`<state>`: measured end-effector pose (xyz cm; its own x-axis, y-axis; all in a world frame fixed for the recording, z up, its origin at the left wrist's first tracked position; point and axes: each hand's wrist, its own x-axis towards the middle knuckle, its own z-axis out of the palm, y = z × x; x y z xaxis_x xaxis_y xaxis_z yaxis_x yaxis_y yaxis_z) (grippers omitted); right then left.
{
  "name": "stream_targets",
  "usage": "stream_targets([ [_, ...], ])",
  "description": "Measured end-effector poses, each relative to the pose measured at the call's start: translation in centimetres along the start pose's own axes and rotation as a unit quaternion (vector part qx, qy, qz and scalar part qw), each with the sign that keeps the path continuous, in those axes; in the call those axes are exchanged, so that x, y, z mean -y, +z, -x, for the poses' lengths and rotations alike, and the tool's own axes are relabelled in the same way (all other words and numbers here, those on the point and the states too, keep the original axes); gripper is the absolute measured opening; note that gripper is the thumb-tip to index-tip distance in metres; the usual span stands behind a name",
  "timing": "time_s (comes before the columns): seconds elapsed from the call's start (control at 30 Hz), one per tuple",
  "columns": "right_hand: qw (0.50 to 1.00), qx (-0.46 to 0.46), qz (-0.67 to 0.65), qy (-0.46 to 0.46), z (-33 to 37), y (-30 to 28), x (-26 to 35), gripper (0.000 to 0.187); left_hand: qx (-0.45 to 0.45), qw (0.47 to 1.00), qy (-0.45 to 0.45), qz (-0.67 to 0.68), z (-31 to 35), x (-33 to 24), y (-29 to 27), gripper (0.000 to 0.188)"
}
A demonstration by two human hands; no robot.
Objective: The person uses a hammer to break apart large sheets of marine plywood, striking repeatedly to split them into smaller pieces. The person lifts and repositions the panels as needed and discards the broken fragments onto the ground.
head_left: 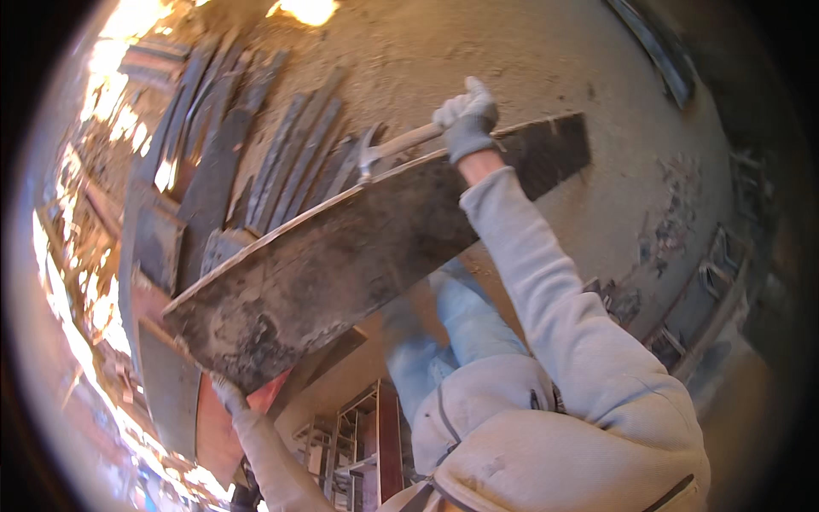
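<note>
A long dark wooden board (pixel 341 247) with a pale, rough top edge stands tilted in front of my legs. At its lower left corner is my left hand (pixel 229 394), gloved and closed round the board's end; its fingers are partly hidden. My right hand (pixel 467 114), in a pale glove with a grey cuff, grips the wooden handle of a claw hammer (pixel 401 143). The hammer's metal head is at the board's upper edge; whether it touches the wood I cannot tell.
Several dark planks (pixel 294 154) lie in a pile on the dirt floor (pixel 384 43) beyond the board. More panels (pixel 166 384) lean at the left. A metal rack (pixel 345 444) stands low in view. At the upper right lies a long dark beam (pixel 657 51).
</note>
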<state>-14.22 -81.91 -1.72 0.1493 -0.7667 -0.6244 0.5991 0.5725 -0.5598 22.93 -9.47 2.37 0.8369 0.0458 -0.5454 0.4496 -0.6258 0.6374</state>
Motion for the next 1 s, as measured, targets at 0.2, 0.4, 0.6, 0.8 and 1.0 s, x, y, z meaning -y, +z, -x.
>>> stream_targets([
  [0.2,0.973,0.032,-0.085,0.212,4.6,-0.3,-3.6,0.041,-0.052,0.964,0.097,-0.242,-2.6,-2.4,5.8,0.078],
  [0.4,0.923,0.129,0.325,-0.159,11.2,-0.4,-12.4,0.038,-0.061,0.949,0.096,-0.294,-3.7,-3.2,7.6,0.08],
  [0.6,0.972,0.014,0.232,0.03,12.0,-2.1,-14.2,0.033,-0.062,0.946,0.097,-0.303,-3.6,-2.6,6.5,0.082],
  [0.8,0.822,0.25,0.495,-0.126,9.7,1.0,-14.1,0.018,-0.075,0.945,0.099,-0.302,-1.2,-1.2,0.6,0.084],
  [1.0,0.803,0.409,0.392,-0.188,15.0,8.4,-16.0,0.029,-0.099,0.947,0.045,-0.303,1.6,0.1,-2.1,0.087],
])
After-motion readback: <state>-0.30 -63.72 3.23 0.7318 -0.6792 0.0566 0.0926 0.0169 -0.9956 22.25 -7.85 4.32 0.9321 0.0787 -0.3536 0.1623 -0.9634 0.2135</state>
